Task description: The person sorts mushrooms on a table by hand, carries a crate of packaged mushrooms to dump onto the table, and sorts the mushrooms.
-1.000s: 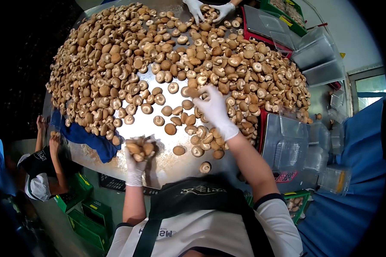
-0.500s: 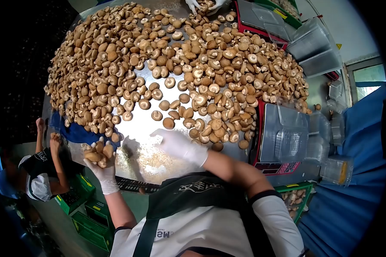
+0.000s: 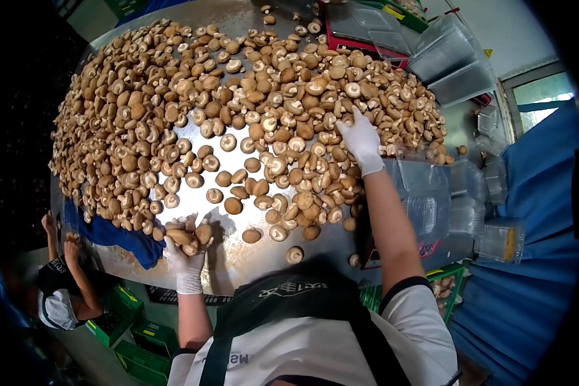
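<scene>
White-gloved, my left hand (image 3: 185, 262) is closed around a cluster of several brown mushrooms (image 3: 188, 237) over the table's near edge at the left. My right hand (image 3: 361, 138), also gloved in white, reaches into the right part of the mushroom pile (image 3: 392, 96); its fingertips are at a mushroom there, partly hidden among the others. Loose mushrooms with brown caps and pale stems lie between the two hands on the metal table (image 3: 228, 257).
Scales with clear plastic trays (image 3: 424, 193) stand right of my right arm. Stacked clear trays (image 3: 457, 64) and a blue curtain (image 3: 527, 212) are farther right. A blue cloth (image 3: 119, 238) hangs over the left edge. A co-worker's arm (image 3: 77, 276) and green crates (image 3: 145, 360) are lower left.
My right hand has moved from the near middle of the table up and right to the pile. My left hand, still holding mushrooms, has shifted right. The co-worker's gloved hands at the top are out of view.
</scene>
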Tool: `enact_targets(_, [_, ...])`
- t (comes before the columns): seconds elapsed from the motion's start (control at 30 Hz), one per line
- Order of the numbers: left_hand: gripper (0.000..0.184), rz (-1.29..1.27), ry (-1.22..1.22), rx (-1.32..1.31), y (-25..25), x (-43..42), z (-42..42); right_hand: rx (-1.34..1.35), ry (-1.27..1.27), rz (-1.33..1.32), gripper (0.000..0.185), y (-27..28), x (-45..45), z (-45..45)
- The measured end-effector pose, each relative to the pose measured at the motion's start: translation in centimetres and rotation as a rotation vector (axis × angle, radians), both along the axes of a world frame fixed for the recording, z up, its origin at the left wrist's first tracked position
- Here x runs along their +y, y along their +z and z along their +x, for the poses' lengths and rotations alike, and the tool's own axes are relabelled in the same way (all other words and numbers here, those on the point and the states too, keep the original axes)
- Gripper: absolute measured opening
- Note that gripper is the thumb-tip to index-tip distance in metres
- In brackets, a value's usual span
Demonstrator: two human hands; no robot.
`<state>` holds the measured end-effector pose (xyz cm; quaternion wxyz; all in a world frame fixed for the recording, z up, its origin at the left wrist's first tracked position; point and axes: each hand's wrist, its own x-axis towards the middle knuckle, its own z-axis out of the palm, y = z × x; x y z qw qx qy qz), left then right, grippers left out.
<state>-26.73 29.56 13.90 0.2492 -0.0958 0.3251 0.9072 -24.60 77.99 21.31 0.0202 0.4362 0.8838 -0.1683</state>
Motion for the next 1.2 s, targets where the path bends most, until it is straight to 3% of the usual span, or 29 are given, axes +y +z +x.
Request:
enact_targets(0.03, [0.059, 0.018, 0.037, -0.004, 0.0, 0.8, 0.2, 0.024, 0.034, -0.005, 0.06, -0.6, 0.0, 0.2])
enact_targets(0.13, [0.06, -0.038, -0.032, -0.002, 0.9, 2.8, 0.8, 0.167, 0.05, -0.575, 0.059, -0.1, -2.0, 1.1])
enact_targets(0.2, [0.06, -0.046, -0.064, -0.046, 1.1, 3.8, 1.1, 0.263, 0.198, -0.308, 0.057, -1.6, -4.0, 2.0])
enact_targets(0.23, [0.06, -0.03, -0.074, -0.016, 0.7, 4.0, 1.2, 0.385, 0.224, -0.32, 0.058, -1.4, -4.9, 2.2])
enact_targets(0.33, [0.059, -0.031, -0.089, 0.009, -0.5, 4.2, 1.8, 0.266, 0.388, -0.423, 0.046, 0.4, -6.3, 2.5])
enact_targets(0.4, [0.061, -0.112, -0.08, -0.099, -1.4, 3.8, 2.0, 0.331, 0.395, -0.612, 0.037, -0.5, -6.6, 2.7])
enact_targets(0.47, [0.062, -0.121, -0.132, -0.085, -2.2, 3.4, 1.9, 0.36, 0.46, -0.442, 0.031, -1.1, -6.9, 2.8])
enact_targets(0.53, [0.063, -0.124, -0.146, -0.088, -2.3, 3.4, 2.0, 0.438, 0.289, -0.642, 0.027, -1.2, -5.8, 1.9])
enact_targets(0.6, [0.063, -0.122, -0.12, -0.108, -2.3, 3.5, 2.1, 0.549, 0.145, -0.348, 0.023, -2.3, -3.0, 0.6])
enact_targets(0.63, [0.066, -0.12, -0.126, -0.111, -2.1, 3.5, 2.1, 0.639, 0.028, -0.324, 0.023, -2.0, -1.3, -0.4])
enact_targets(0.7, [0.068, -0.106, -0.128, -0.114, -2.5, 3.4, 2.1, 0.597, 0.009, 0.065, 0.032, -0.7, 1.7, -2.1])
enact_targets(0.73, [0.068, -0.1, -0.13, -0.116, -1.9, 3.7, 2.0, 0.549, -0.014, 0.132, 0.035, -0.6, 3.0, -2.9])
enact_targets(1.0, [0.069, -0.057, -0.151, -0.133, -1.0, 4.5, 2.4, 0.454, 0.021, 0.084, 0.037, -2.2, 5.1, -3.5])
enact_targets(1.03, [0.069, -0.073, -0.15, -0.139, -1.3, 4.5, 2.4, 0.343, 0.038, 0.018, 0.036, -0.5, 4.0, -3.1])
enact_targets(1.2, [0.069, -0.125, -0.191, -0.143, -2.2, 4.3, 2.5, 0.299, 0.192, 0.101, 0.021, 2.0, 0.9, -4.1])
